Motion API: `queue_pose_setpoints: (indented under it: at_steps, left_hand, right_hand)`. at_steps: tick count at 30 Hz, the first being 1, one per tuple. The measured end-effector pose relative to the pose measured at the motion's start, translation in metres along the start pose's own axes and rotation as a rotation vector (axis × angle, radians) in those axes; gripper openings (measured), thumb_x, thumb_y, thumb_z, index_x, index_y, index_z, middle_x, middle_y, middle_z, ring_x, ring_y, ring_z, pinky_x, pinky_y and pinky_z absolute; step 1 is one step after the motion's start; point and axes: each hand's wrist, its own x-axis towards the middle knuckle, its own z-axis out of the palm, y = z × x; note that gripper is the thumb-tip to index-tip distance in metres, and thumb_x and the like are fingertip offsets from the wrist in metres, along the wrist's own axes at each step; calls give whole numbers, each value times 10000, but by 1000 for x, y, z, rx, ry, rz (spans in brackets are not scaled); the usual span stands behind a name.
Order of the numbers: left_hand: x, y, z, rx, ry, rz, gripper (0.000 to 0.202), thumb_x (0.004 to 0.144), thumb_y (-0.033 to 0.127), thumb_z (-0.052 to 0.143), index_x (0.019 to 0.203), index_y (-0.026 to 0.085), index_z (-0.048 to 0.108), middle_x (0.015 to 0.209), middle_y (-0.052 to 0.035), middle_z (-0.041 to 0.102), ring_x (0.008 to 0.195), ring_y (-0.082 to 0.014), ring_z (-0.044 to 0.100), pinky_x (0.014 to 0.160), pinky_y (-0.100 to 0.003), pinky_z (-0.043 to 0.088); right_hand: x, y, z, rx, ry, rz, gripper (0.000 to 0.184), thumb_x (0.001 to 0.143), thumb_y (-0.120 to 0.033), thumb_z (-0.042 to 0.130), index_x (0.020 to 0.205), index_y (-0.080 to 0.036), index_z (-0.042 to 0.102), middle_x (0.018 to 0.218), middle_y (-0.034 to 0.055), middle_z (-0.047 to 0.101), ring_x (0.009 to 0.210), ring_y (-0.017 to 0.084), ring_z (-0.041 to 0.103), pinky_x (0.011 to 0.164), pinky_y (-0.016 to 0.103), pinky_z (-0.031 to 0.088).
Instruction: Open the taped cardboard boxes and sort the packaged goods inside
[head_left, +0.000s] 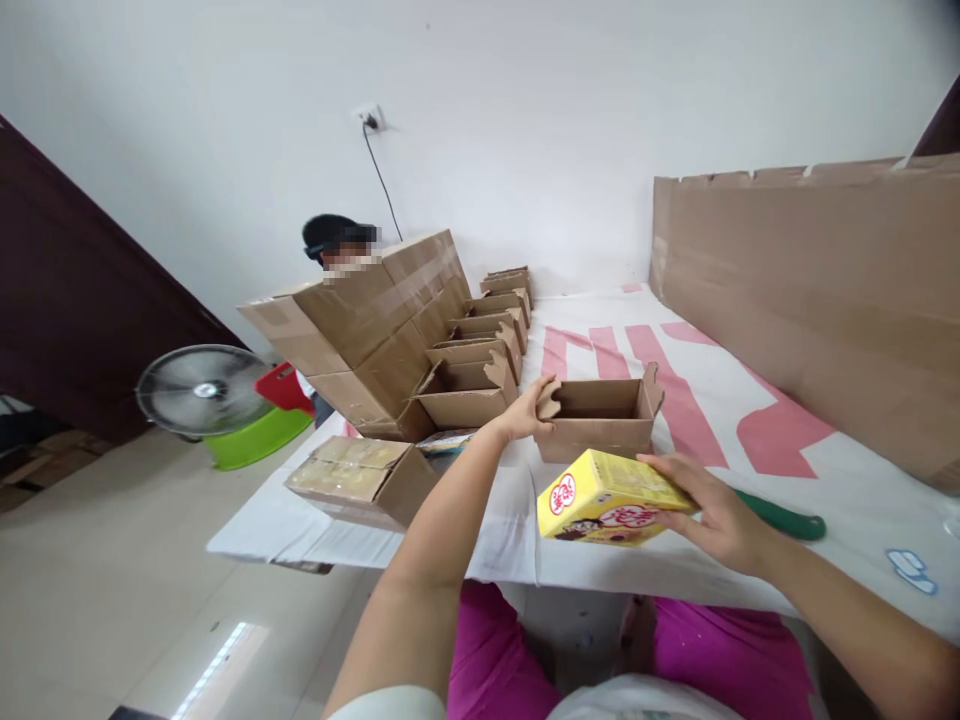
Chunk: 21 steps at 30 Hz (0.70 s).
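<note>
My left hand [527, 410] grips the left end flap of a small open brown cardboard box [600, 420] that sits on the white table cover [750, 380]. In front of that box, near the table's front edge, my right hand [709, 510] holds a yellow printed carton [604, 498] by its right end, tilted. The cardboard box looks empty inside.
A row of several open small boxes [480, 365] runs back along the table's left side beside stacked large cartons [375, 320]. An open carton of packs [360, 475] sits at the left edge. A green-handled tool [784, 518] lies right. A person [337, 245] stands behind the cartons. A fan [202, 390] stands on the floor.
</note>
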Motion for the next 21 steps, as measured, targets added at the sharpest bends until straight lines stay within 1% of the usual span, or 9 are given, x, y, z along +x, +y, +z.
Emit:
queue_pose_setpoints:
  at_steps: [3, 5, 8, 11, 13, 15, 17, 19, 21]
  left_hand:
    - [10, -6, 5, 15, 43, 19, 863, 617, 63, 638, 1429, 176, 368, 1481, -146, 427, 1403, -304, 380, 1188, -461, 253]
    - [3, -7, 12, 53, 103, 19, 812, 640, 69, 626, 1409, 177, 389, 1519, -149, 365, 1442, -308, 306, 1193, -466, 237]
    - [-25, -6, 33, 120, 365, -19, 708, 744, 180, 621, 1403, 189, 361, 1577, -143, 204, 1490, -292, 164, 1199, -476, 202]
    - [-65, -3, 71, 51, 641, -127, 540, 895, 390, 498, 1373, 186, 352, 1522, -160, 258, 1455, -280, 241, 1175, -491, 246]
    - [-91, -2, 103, -130, 582, -185, 554, 938, 521, 367, 1382, 192, 320, 1458, -166, 355, 1396, -279, 352, 1124, -496, 337]
    - [-110, 0, 130, -286, 326, -171, 663, 914, 622, 361, 1417, 197, 284, 1443, -166, 407, 1367, -291, 401, 1113, -504, 357]
    - [-119, 4, 146, -363, 175, -138, 735, 873, 663, 434, 1422, 197, 288, 1427, -165, 449, 1333, -301, 443, 1106, -501, 370]
    - [-115, 9, 145, -350, 236, -134, 706, 865, 655, 466, 1388, 198, 337, 1396, -159, 488, 1302, -299, 471, 1103, -494, 370]
    - [-98, 14, 127, -280, 384, -130, 644, 878, 641, 453, 1336, 191, 397, 1348, -154, 526, 1268, -294, 494, 1096, -485, 370]
  right_hand:
    - [8, 14, 20, -122, 10, 13, 535, 901, -335, 528, 1420, -260, 418, 1245, 114, 564, 1108, 243, 596, 911, 397, 536]
    - [8, 26, 27, -202, 25, 27, 521, 892, -346, 534, 1398, -253, 454, 1218, 113, 576, 1092, 249, 603, 911, 419, 536]
    - [4, 42, 33, -242, 95, 58, 508, 884, -365, 541, 1376, -257, 471, 1234, 111, 579, 1137, 264, 590, 950, 451, 517]
    - [-5, 58, 46, -184, 207, 143, 597, 859, -387, 571, 1412, -247, 393, 1330, 127, 549, 1222, 277, 551, 993, 472, 486]
    - [-14, 69, 61, -108, 248, 239, 663, 824, -393, 595, 1421, -225, 359, 1324, 142, 571, 1188, 286, 585, 960, 474, 507]
    - [-21, 78, 77, -33, 240, 319, 624, 800, -387, 591, 1369, -209, 410, 1219, 136, 643, 1085, 293, 646, 894, 474, 541]
    - [-22, 81, 88, 18, 225, 334, 518, 802, -387, 572, 1282, -212, 482, 1113, 115, 686, 1009, 293, 675, 852, 475, 556]
    - [-12, 75, 87, 19, 263, 277, 453, 822, -400, 562, 1232, -214, 514, 1127, 116, 677, 1046, 293, 658, 881, 484, 540]
    - [11, 64, 74, -10, 344, 192, 458, 835, -403, 568, 1244, -205, 514, 1216, 135, 634, 1147, 299, 602, 950, 502, 498]
